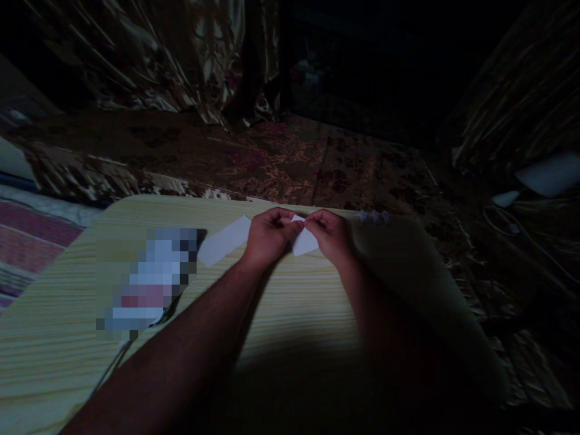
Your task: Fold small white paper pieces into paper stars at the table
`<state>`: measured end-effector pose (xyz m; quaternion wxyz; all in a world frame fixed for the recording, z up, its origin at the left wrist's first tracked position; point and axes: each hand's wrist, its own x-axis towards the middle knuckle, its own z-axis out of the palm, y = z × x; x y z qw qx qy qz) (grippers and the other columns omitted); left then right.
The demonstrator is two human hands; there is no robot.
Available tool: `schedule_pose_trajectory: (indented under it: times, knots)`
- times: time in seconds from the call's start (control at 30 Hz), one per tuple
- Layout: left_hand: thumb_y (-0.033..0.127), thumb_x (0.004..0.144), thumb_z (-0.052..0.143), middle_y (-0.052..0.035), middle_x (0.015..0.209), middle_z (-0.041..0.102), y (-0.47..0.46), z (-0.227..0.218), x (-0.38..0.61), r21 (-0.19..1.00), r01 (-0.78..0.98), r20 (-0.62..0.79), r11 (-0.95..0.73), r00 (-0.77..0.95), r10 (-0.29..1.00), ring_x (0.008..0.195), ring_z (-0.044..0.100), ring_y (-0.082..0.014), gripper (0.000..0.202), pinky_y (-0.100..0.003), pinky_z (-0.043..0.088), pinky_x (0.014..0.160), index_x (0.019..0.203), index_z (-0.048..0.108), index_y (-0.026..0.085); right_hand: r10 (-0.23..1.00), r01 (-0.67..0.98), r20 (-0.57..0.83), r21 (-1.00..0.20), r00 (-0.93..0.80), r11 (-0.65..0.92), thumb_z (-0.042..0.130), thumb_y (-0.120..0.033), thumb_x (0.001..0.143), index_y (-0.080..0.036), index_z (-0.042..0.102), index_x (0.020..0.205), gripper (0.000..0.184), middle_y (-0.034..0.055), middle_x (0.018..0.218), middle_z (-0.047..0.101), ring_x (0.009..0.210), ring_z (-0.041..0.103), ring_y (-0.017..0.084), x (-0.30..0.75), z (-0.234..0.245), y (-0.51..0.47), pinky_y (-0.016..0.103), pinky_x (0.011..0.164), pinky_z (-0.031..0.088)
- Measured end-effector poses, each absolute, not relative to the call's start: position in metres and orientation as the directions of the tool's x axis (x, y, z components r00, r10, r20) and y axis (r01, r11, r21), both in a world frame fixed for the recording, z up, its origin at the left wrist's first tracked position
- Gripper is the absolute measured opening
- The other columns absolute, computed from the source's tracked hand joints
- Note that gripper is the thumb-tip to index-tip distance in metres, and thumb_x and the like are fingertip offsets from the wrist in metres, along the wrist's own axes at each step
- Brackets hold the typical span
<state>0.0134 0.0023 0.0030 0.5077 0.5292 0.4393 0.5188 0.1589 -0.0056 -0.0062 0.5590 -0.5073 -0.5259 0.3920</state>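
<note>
Near the far edge of the wooden table point(290, 302), my left hand point(270, 235) and my right hand point(330, 234) are close together. Both pinch a small white piece of paper point(302, 243) between thumb and fingers, near its top edge. The lower part of the paper shows between the hands; the fingertips hide some of it. A longer white strip of paper point(224, 241) lies slanted on the table just left of my left hand. To the right of my right hand sit several small folded paper pieces point(374, 217), dim and hard to make out.
On the left of the table lies a device with a blurred-out screen point(151, 278), a cable point(106, 368) running from its lower end. Beyond the table stands a surface covered in patterned cloth point(272, 151), with curtains behind. A white cable point(507, 223) lies at right.
</note>
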Motion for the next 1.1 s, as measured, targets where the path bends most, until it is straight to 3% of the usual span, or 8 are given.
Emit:
schedule_pose_trajectory:
  times: [0.4,0.83,1.1]
  knots:
    - [0.036,0.066,0.076,-0.0003,0.062,0.063,0.0067,-0.0018,0.0124,0.992,-0.083,0.110,-0.099,0.135,0.985,0.050,0.050,-0.0089,0.024,-0.021,0.036,0.048,0.070,0.065,0.014,0.974,0.123,0.183,-0.978,0.135,0.166,0.065,-0.034,0.070,-0.019,0.061,0.071,0.016,-0.0031,0.058,0.057,0.052,0.050,0.011,0.1593,-0.0055,-0.0064,0.023,0.047,0.036]
    - [0.034,0.059,0.082,-0.0028,0.067,0.067,0.0065,0.0020,0.0119,0.984,-0.165,0.081,-0.068,0.074,0.994,0.055,0.056,-0.0108,0.027,-0.024,0.044,0.054,0.069,0.067,0.014,0.971,0.143,0.209,-0.971,0.112,0.192,0.065,-0.035,0.072,-0.019,0.061,0.071,0.016,-0.0036,0.058,0.056,0.051,0.047,0.010,0.1582,-0.0057,-0.0081,0.022,0.047,0.035]
    - [0.027,0.064,0.077,-0.0035,0.069,0.069,0.0065,0.0017,0.0106,0.978,-0.180,0.116,-0.104,0.056,0.992,0.059,0.060,-0.0119,0.017,-0.025,0.048,0.059,0.070,0.068,0.014,0.964,0.161,0.250,-0.959,0.094,0.233,0.064,-0.035,0.073,-0.019,0.062,0.071,0.016,-0.0026,0.060,0.058,0.054,0.048,0.011,0.1583,-0.0079,-0.0074,0.023,0.050,0.036]
